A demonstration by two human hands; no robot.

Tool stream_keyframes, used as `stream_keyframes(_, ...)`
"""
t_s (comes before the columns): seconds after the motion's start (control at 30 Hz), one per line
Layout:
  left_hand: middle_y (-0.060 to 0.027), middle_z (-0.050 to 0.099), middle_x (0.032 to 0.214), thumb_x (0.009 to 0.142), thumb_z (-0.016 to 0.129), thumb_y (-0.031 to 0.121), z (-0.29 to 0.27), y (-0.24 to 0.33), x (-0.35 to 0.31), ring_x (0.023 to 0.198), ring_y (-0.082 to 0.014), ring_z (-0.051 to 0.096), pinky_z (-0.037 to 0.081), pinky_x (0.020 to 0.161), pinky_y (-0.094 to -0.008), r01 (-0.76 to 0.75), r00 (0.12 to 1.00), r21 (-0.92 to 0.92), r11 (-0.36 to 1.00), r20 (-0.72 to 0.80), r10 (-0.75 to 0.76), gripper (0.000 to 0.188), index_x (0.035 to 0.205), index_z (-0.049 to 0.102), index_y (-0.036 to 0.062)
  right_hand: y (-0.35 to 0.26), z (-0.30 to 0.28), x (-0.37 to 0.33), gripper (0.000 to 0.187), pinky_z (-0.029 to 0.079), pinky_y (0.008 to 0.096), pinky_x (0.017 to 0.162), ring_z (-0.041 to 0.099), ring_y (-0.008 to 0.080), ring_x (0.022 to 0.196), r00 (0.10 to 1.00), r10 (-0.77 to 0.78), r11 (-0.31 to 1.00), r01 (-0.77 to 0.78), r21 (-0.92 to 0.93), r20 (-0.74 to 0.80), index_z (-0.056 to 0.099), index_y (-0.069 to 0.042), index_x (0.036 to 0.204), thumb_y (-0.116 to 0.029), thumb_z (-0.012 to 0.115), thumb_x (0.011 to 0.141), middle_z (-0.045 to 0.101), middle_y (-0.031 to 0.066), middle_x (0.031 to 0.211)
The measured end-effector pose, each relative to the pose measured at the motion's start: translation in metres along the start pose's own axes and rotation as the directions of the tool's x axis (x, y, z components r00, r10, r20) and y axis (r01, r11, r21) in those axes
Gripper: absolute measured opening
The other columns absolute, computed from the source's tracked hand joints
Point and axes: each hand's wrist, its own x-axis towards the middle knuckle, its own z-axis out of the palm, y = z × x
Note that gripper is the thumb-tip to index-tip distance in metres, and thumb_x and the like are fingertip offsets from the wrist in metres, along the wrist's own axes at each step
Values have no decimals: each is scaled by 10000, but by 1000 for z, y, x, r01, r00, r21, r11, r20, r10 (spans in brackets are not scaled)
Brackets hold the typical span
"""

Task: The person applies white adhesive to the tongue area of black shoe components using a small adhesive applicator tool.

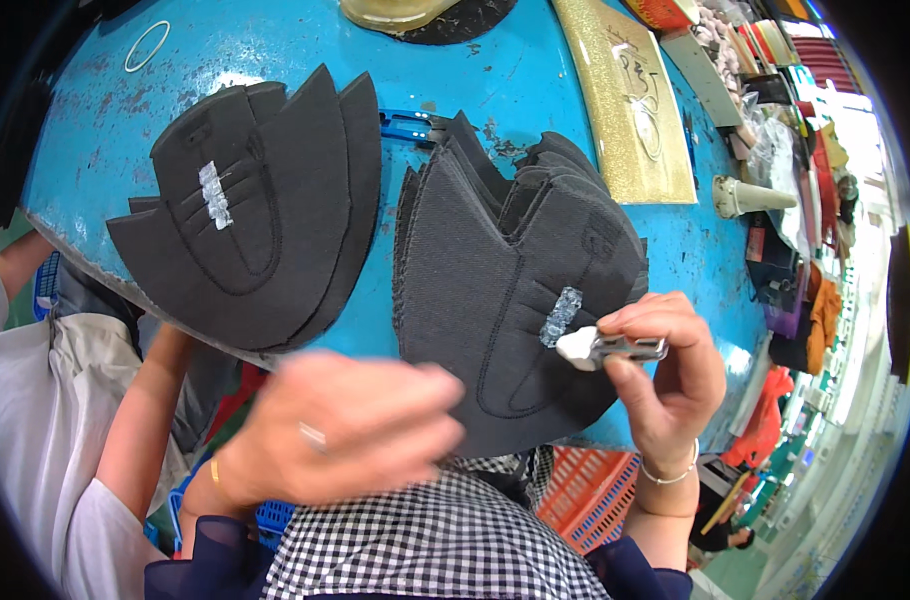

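Note:
Between the thumb and fingers of my right hand (680, 365) is a metal clip (633, 348) with a soft white pad (578, 348) at its tip. The pad hovers at or just against a wet-looking grey patch (561, 316) on the top piece of a stack of dark grey fabric shoe uppers (455, 270). My left hand (340, 430), smeared by motion, is over the near left edge of that stack. To the left lies a second pile of uppers (315, 190), its top piece bearing a whitish patch (215, 195).
Blue-handled thread snips (405, 126) lie behind the stacks on the blue table (475, 70). A gold glittery sheet (675, 165), a pale cone (755, 197) and clutter are to the right. Another person's arm (145, 420) is at left; an orange crate (585, 485) sits below the edge.

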Motion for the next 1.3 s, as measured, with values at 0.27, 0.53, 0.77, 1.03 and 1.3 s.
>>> stream_keyframes(0.27, -16, 701, 1147, 826, 763, 224, 36, 25, 20, 919, -110, 656, 480, 712, -245, -101, 994, 141, 985, 53, 94, 227, 1021, 775, 107, 3, 10, 19, 326, 494, 340, 695, 652, 253, 792, 991, -134, 956, 131, -264, 5, 670, -26, 1010, 66, 793, 723, 716, 102, 933)
stream_keyframes(0.53, -71, 717, 1062, 855, 709, 224, 24, 32, 30, 868, -153, 673, 528, 726, -272, -158, 977, 205, 966, 176, 122, 214, 975, 767, 58, -5, 7, 14, 350, 497, 377, 742, 646, 254, 789, 980, -161, 953, 185, -239, 115, 664, -51, 996, 21, 834, 698, 715, 89, 920)
stream_keyframes(0.77, -14, 631, 823, 720, 661, 140, 32, 26, 30, 768, -135, 614, 503, 648, -237, -236, 967, 166, 958, -62, 249, 291, 983, 773, 92, 1, -15, -3, 286, 452, 405, 924, 567, 225, 936, 961, 10, 998, 9, 68, -278, 548, 4, 1109, -175, 672, 923, 622, 128, 999)
stream_keyframes(1.03, 0, 511, 780, 597, 803, 50, -26, 1, -22, 734, -232, 560, 446, 620, -373, 389, 911, 420, 820, -308, -274, 357, 938, 771, 150, 10, -10, -11, 283, 483, 327, 877, 614, 220, 977, 976, 103, 976, -62, 209, -191, 580, 0, 1089, -9, 722, 844, 686, 153, 1046)
stream_keyframes(1.3, -2, 682, 1185, 749, 836, 322, 21, 18, 10, 979, -153, 637, 487, 760, -314, -29, 1000, 42, 999, 8, 29, 394, 1100, 738, 173, -4, 11, 2, 319, 487, 361, 754, 656, 238, 809, 994, -68, 997, 70, -16, 84, 669, -30, 1012, 26, 801, 728, 727, 93, 966)
